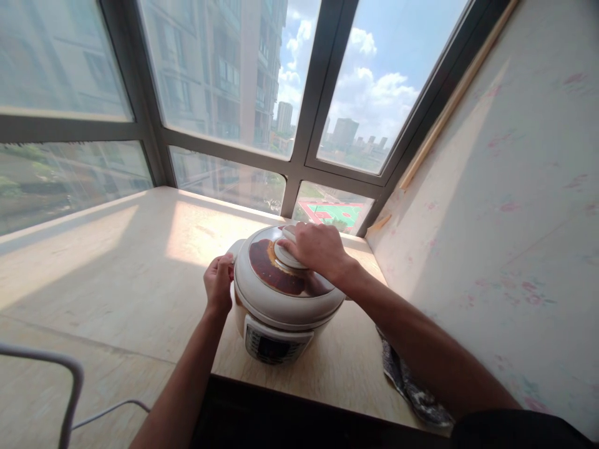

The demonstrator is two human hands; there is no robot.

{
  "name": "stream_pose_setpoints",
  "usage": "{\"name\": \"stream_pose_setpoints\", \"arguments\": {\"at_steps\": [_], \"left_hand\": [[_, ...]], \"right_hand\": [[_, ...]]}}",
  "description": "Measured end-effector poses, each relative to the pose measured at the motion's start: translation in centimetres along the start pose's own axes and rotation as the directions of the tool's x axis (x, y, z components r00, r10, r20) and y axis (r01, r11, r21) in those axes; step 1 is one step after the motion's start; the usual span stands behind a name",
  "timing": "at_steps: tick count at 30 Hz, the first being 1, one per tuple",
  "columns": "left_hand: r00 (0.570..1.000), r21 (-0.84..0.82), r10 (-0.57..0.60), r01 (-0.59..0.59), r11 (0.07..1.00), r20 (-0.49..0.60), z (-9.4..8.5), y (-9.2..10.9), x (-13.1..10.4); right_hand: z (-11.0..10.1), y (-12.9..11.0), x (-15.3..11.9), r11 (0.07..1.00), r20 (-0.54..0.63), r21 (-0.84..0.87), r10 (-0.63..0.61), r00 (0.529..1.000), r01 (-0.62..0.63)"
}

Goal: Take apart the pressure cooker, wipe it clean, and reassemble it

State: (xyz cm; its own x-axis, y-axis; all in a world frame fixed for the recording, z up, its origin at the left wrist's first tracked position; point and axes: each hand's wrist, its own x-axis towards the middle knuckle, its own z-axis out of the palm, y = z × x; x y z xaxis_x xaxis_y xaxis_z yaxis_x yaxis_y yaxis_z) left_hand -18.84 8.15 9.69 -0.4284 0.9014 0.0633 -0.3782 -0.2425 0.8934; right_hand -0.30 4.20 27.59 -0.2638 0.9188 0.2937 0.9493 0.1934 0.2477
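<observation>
A white electric pressure cooker (241,305) with a dark control panel stands upright on the pale window ledge. Its round lid (276,268), with a brown and silver top, sits on the body. My right hand (321,246) is wrapped round the knob-like lid handle (286,254) at the top. At the cooker's left side, my left hand (219,282) has its fingers curled round the side handle (236,248), which is partly hidden by them.
A patterned dark cloth (412,390) lies on the ledge (93,280) under my right forearm. Grey tubing (42,355) and a thin cable (112,408) are at lower left. Framed windows (224,81) rise behind; a floral wall (515,218) borders the right.
</observation>
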Motion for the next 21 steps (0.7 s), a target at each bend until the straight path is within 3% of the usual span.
{"name": "stream_pose_setpoints", "arguments": {"at_steps": [12, 21], "left_hand": [[1.0, -0.029, -0.001, 0.001, 1.0, 0.005, 0.1, 0.1, -0.1], [0.999, -0.068, -0.024, 0.027, 0.997, 0.043, 0.2, -0.1, 0.0]], "right_hand": [[-1.7, 1.7, 1.0, 1.0, 0.058, 0.002, -0.012, 0.998, 0.012], [-2.8, 5.8, 2.6, 0.99, 0.077, 0.132, 0.042, 0.996, -0.052]]}}
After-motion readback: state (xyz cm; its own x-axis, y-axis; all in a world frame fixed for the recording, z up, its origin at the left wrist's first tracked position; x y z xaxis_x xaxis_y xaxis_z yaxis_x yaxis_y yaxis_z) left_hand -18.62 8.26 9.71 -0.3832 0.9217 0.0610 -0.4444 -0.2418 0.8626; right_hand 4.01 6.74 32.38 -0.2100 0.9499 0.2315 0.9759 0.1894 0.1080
